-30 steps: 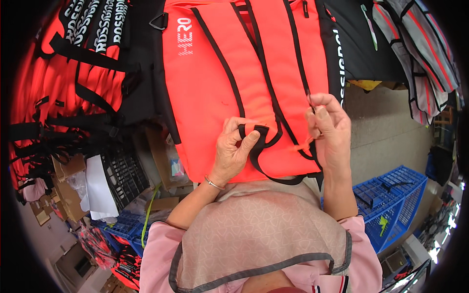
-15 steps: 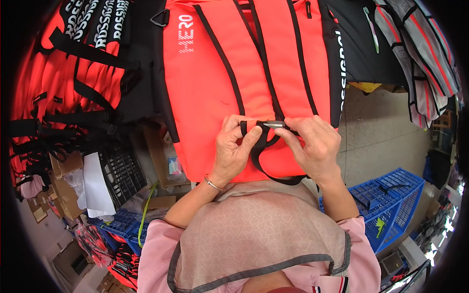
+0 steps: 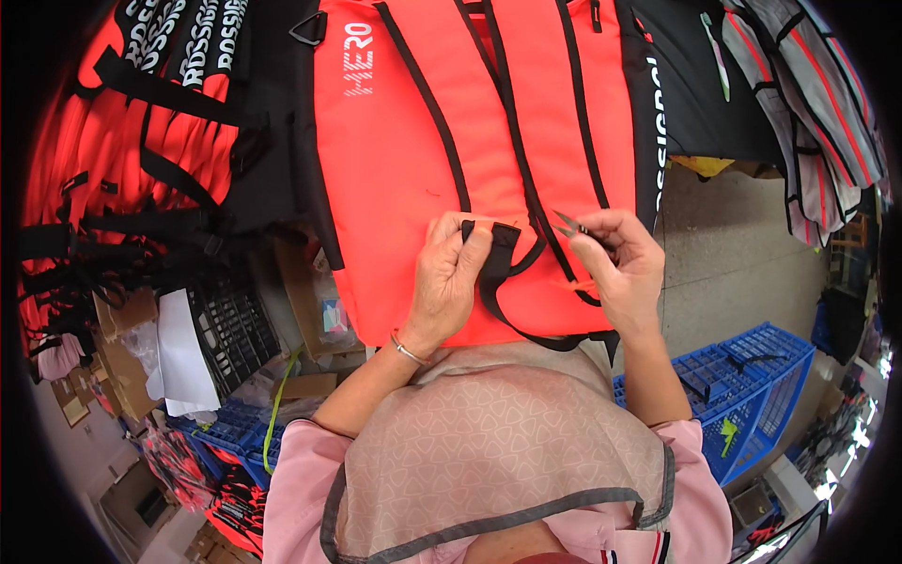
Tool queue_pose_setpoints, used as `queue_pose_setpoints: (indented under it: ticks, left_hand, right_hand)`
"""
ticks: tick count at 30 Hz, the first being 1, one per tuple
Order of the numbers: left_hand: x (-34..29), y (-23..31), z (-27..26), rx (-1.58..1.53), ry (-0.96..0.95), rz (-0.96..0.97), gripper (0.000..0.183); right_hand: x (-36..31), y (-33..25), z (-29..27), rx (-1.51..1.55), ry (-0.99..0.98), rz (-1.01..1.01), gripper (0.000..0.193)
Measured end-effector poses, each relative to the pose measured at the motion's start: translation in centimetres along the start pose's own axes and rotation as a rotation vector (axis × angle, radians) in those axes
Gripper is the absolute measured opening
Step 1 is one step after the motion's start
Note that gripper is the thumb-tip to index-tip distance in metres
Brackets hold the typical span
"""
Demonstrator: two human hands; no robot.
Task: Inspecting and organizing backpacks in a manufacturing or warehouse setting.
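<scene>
A bright red backpack (image 3: 376, 179) with black sides lies in front of me, its padded shoulder straps (image 3: 484, 160) facing up. My left hand (image 3: 445, 282) pinches the lower end of one strap between thumb and fingers. From that end a black webbing strap (image 3: 495, 282) loops down towards the bag's near edge. My right hand (image 3: 628, 277) is closed round a small pair of thread snips (image 3: 569, 227). Their pointed blades stand slightly apart and aim up and left, clear of the strap end. Most of the snips' handle is hidden in my fingers.
Red and black bags (image 3: 178, 141) are piled at the left. Below them stand a black crate (image 3: 235, 324) and cardboard. A blue plastic crate (image 3: 752, 376) is at the lower right. Grey striped pieces (image 3: 799, 85) and a toothbrush-like tool (image 3: 717, 56) lie on black fabric at the upper right.
My right hand has drawn the snips away from the strap end, to the right, and their blades have tilted upward. The left hand keeps its pinch on the strap.
</scene>
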State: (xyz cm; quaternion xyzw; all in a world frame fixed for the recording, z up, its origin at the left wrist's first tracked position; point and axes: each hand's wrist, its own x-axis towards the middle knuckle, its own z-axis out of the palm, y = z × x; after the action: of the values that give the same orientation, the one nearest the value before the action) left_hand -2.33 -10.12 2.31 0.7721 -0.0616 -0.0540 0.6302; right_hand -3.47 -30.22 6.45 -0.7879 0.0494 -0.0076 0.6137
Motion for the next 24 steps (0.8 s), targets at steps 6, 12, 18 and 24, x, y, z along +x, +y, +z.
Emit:
queue_pose_setpoints:
  ticks: [6, 12, 18, 24]
  left_hand:
    - [1.4, 0.6, 0.2, 0.002, -0.019, 0.028, 0.037]
    - [2.4, 1.0, -0.2, 0.152, -0.097, 0.125, 0.038]
    - [2.0, 0.8, -0.5, 0.164, -0.206, 0.132, 0.032]
    - [1.4, 0.0, -0.1, 0.09, -0.236, 0.185, 0.03]
  right_hand:
    - [-5.3, -0.4, 1.0, 0.116, -0.328, 0.286, 0.05]
    - [-6.6, 1.0, -0.6, 0.099, -0.489, 0.341, 0.029]
    - [-1.8, -4.5, -5.4, -0.182, -0.138, -0.067, 0.012]
    - [6.9, -2.4, -4.0, -0.536, -0.028, -0.564, 0.02]
